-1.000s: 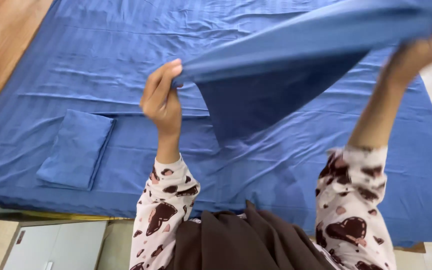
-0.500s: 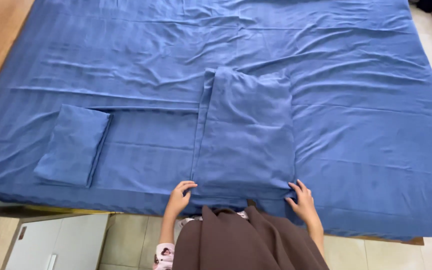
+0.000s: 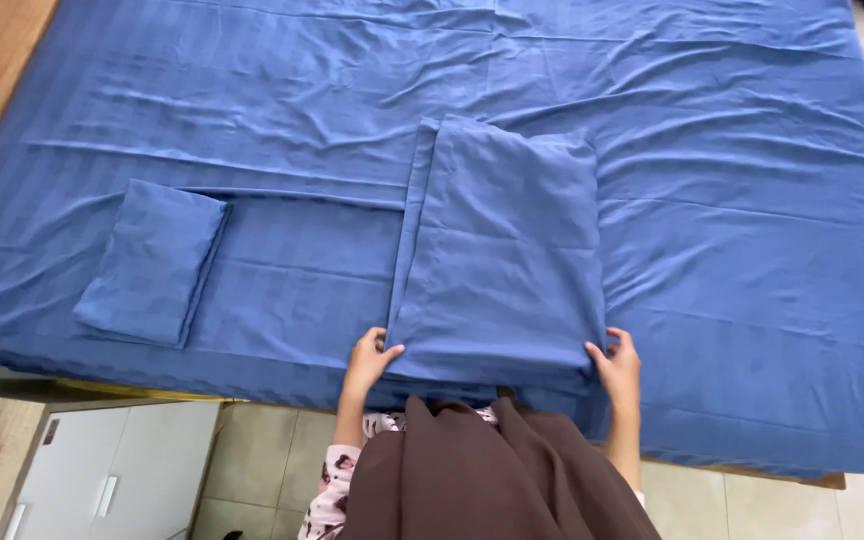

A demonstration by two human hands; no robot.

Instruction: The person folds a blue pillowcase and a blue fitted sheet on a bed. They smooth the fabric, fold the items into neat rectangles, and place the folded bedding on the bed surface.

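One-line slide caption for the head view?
Both hands, left hand and right hand, grip the near corners of a folded blue cloth on a bed.

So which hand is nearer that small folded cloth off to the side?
Left. The left hand grips the big cloth's near-left corner, on the side toward the small folded cloth. The right hand holds the opposite corner, farther away.

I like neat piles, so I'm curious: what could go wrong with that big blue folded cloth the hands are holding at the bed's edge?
The left hand and right hand grip only the near corners of the large folded cloth. Its near edge sits at the mattress edge, so it might slide off toward the floor. A strip already sticks out along its left side, so the layers could come out uneven. Pulling it may also wrinkle the bedsheet underneath.
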